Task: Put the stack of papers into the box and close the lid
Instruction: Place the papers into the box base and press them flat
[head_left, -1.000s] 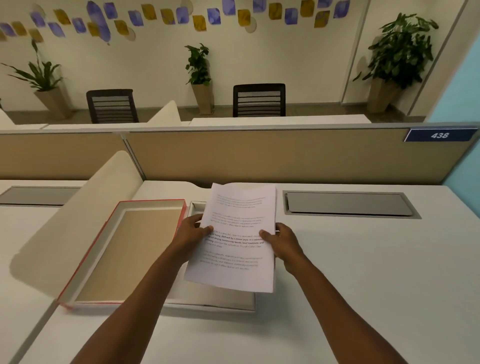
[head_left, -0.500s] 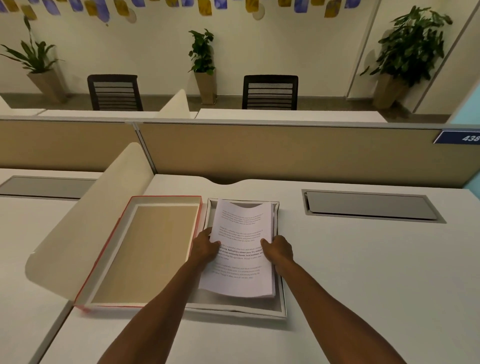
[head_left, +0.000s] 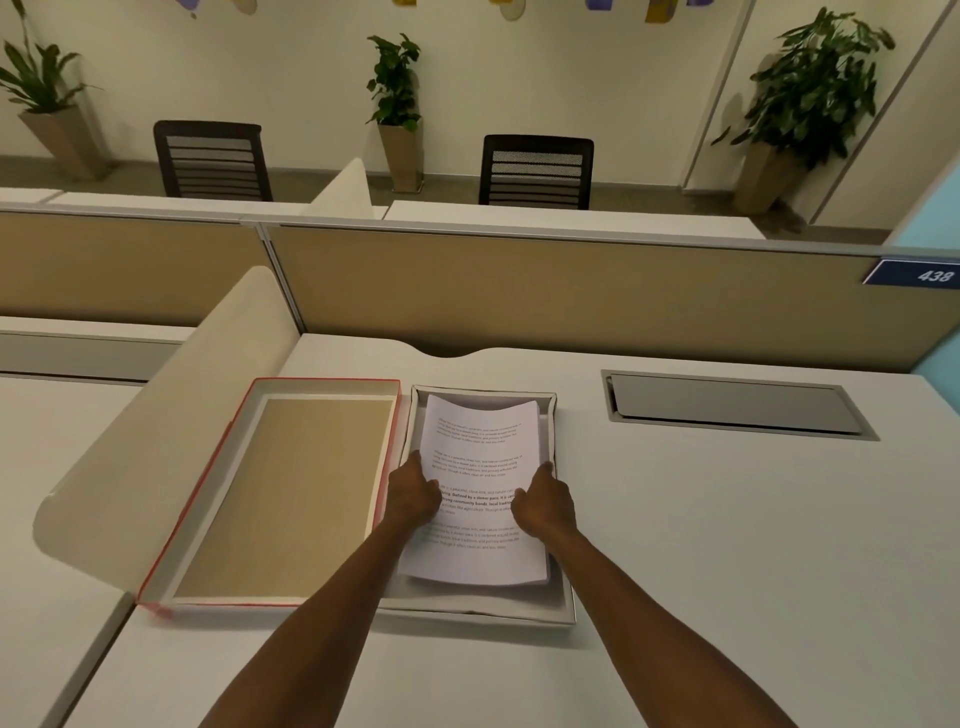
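Observation:
A stack of white printed papers (head_left: 480, 447) lies inside the shallow grey box (head_left: 483, 610) on the white desk, its far end slightly curled up. My left hand (head_left: 413, 493) holds the stack's left edge and my right hand (head_left: 543, 501) holds its right edge, fingers curled onto the top sheet. The red-edged lid (head_left: 291, 493) lies open side up just left of the box, touching it, showing its tan inside.
A curved cream divider (head_left: 171, 415) rises left of the lid. A tan partition (head_left: 571, 296) runs along the desk's far edge. A grey cable hatch (head_left: 732, 402) is set in the desk at right. Chairs and potted plants stand beyond.
Both hands lowered the paper stack from above the box down into it. The camera view tilted down and closer.

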